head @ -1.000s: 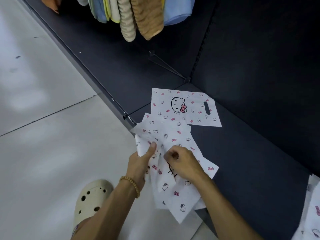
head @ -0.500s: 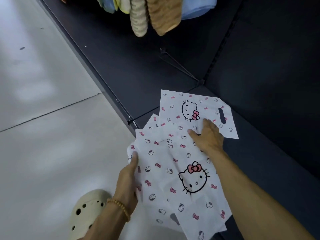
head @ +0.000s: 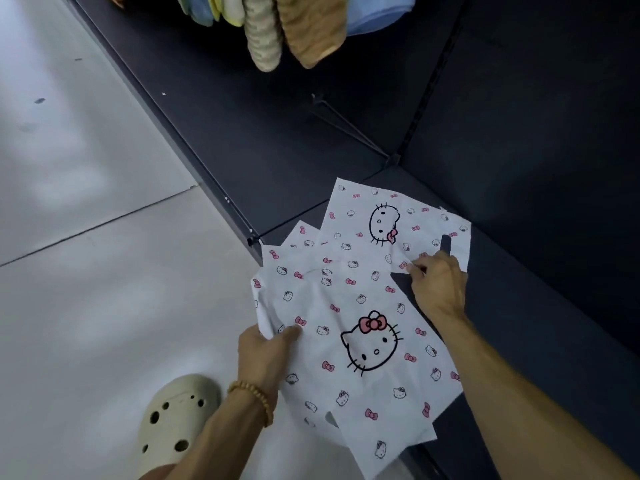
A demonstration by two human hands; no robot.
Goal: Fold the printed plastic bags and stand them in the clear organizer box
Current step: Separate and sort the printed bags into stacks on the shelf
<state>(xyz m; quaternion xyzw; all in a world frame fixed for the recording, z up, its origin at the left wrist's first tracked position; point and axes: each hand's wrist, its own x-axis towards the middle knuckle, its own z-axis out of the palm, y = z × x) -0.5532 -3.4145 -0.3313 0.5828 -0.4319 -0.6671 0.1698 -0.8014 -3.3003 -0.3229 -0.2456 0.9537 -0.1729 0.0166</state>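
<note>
Change since a moment ago: my right hand (head: pixel 438 285) has moved from flat on the far bag to its lower edge, and that bag's corner by the handle slot now lifts and wrinkles; my left hand (head: pixel 265 355) has shifted further in along the near bag's edge.

Right fingers: curled, with thumb and forefinger (head: pixel 414 269) pinching the lower edge of the far white plastic bag printed with a cat face and pink bows (head: pixel 388 220), close to its cut-out handle slot.

Left fingers: wrapped round the left edge of the near white printed plastic bag with the big cat face (head: pixel 367 344), thumb on top, the other fingers hidden beneath; a tan wooden bead bracelet (head: pixel 254 398) sits on that wrist.

Where the bags lie: fanned and overlapping on the corner of the dark grey shelf deck (head: pixel 519 306), unfolded; the near one overhangs the shelf edge above the pale tiled floor (head: pixel 104 306). More printed sheets (head: pixel 298 244) peek out between the two.

Containers: the clear organizer box does not show in my view.

Around me: my cream perforated clog (head: pixel 173 414) stands on the floor under my left arm; rolled towels in beige, tan, yellow and blue (head: pixel 287 26) hang at the top.
</note>
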